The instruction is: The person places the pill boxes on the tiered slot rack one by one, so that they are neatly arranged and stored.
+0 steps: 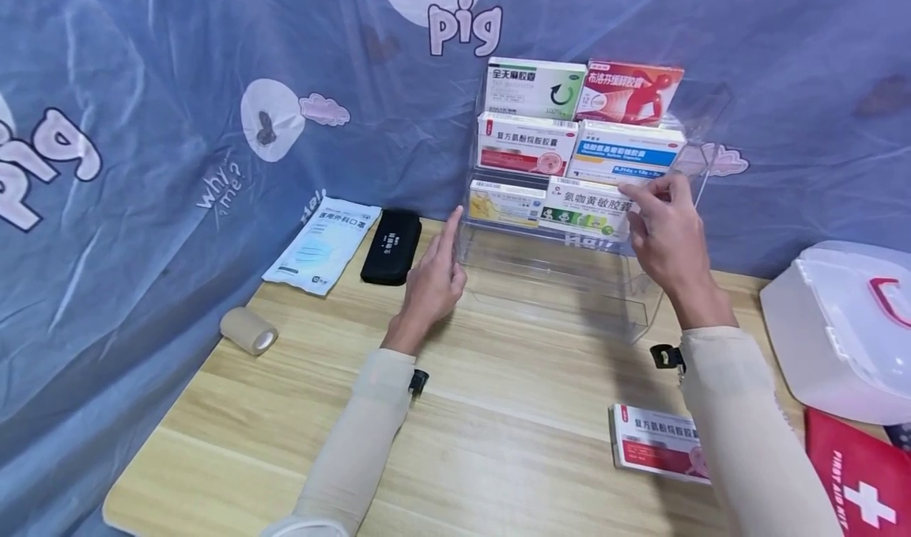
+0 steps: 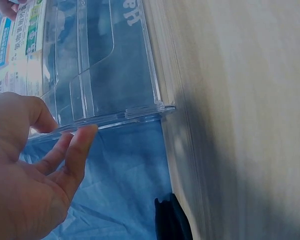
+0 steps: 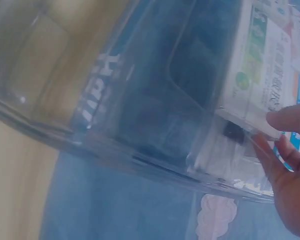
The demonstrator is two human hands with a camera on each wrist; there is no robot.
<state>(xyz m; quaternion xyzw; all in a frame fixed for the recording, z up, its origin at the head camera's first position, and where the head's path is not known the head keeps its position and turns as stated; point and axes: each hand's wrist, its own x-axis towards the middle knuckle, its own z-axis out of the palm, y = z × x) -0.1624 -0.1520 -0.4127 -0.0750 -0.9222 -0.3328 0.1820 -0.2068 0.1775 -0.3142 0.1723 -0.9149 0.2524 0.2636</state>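
A clear stepped display rack [image 1: 555, 272] stands at the table's back, with medicine boxes in rows on it. In the lowest filled row, my right hand [image 1: 669, 232] pinches the right end of a white-and-green medicine box [image 1: 585, 209]; the right wrist view shows the thumb on the box [image 3: 257, 70] and fingers beneath. Left of it sits a yellow-and-white box [image 1: 504, 203]. My left hand [image 1: 432, 280] is at the rack's left side, index finger extended; in the left wrist view its fingertips [image 2: 85, 134] touch the clear side edge. Another red-and-white medicine box [image 1: 656, 442] lies on the table, partly behind my right sleeve.
On the left are a mask packet [image 1: 323, 244], a black case [image 1: 391, 246] and a tan bandage roll [image 1: 249, 331]. A white lidded box [image 1: 818, 323] and a red first aid pouch [image 1: 854, 474] stand at the right. A blue curtain hangs behind the rack.
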